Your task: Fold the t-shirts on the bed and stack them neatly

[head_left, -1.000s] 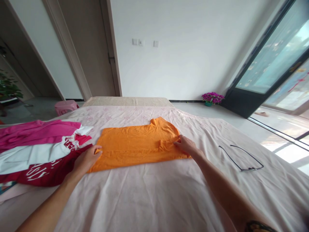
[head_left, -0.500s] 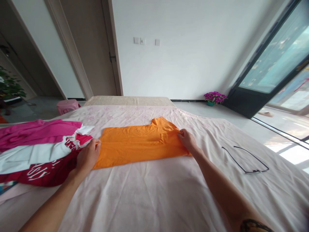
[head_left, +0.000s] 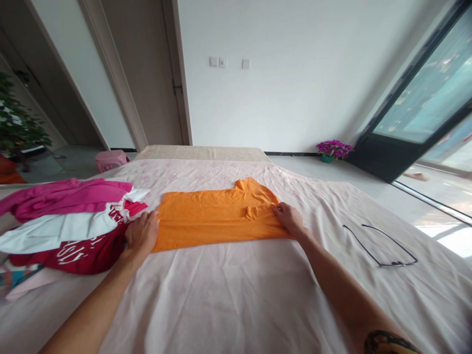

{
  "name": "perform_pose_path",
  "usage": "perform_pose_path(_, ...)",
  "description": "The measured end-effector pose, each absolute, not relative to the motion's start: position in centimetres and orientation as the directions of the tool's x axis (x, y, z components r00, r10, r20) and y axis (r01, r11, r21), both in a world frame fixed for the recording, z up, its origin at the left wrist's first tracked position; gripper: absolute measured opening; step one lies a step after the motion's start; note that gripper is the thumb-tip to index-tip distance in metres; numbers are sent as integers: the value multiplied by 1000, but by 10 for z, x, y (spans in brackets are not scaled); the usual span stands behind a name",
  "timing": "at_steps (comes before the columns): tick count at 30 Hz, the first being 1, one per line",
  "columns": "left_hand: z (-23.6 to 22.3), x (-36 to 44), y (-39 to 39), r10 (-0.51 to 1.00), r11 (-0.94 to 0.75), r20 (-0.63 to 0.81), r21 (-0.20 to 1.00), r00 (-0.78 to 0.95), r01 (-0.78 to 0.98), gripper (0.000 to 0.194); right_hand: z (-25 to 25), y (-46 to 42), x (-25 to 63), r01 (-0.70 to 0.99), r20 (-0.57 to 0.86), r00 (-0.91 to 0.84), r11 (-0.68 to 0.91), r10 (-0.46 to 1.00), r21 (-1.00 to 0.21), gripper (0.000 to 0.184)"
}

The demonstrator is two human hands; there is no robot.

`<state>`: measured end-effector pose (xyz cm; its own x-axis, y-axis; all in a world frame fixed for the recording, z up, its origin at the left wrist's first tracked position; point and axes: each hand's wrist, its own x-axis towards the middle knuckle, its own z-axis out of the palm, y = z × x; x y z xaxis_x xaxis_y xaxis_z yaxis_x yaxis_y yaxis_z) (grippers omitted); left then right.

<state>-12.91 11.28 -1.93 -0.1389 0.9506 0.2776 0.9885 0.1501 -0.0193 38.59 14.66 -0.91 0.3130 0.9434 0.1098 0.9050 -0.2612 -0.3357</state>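
Note:
An orange T-shirt [head_left: 206,216] lies lengthwise on the pale pink bedsheet [head_left: 221,295], its near side folded over in a long strip. One sleeve sticks out at the far right and another lies on top near the right end. At the hem end, my left hand [head_left: 144,230] has its fingers closed on the shirt's left edge. My right hand [head_left: 290,217] pinches the opposite end, by the shoulder and neck. Parts of the cloth under both hands are hidden.
Left of my left hand is a heap of clothes: a magenta garment [head_left: 70,196], a white one [head_left: 55,233] and a dark red one [head_left: 92,253] with white lettering. Black-framed glasses [head_left: 398,264] lie at right. Beyond the bed stand a pink stool [head_left: 111,160] and purple flowers [head_left: 334,148].
The view has turned slightly left, so everything sits a little further right. Both hands stay at the ends of the orange T-shirt, and its folded strip lies slightly flatter.

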Motion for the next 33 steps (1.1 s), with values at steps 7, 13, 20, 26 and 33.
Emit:
perform_pose_path(7,-15,-54,99,828,-453,457,204,324,868,44,13,118,338,951,387,12,109,922,-289,29)
perform_pose_path(13,-37,4,98,784,-599,377,248,494,761,41,1,80,271,811,233,-470,521,851,-267,36)
perform_pose_path(20,-44,-40,100,871,-468,229,119,434,876,60,-26,84,308,879,80,-445,452,892,-150,61)
perform_pose_path(26,-49,-92,98,947,-260,207,36,247,965,66,-32,92,362,939,44,-327,330,944,-93,61)
perform_pose_path(33,-47,-122,92,977,-136,172,33,128,990,69,-22,95,388,981,34,-188,190,982,-40,56)
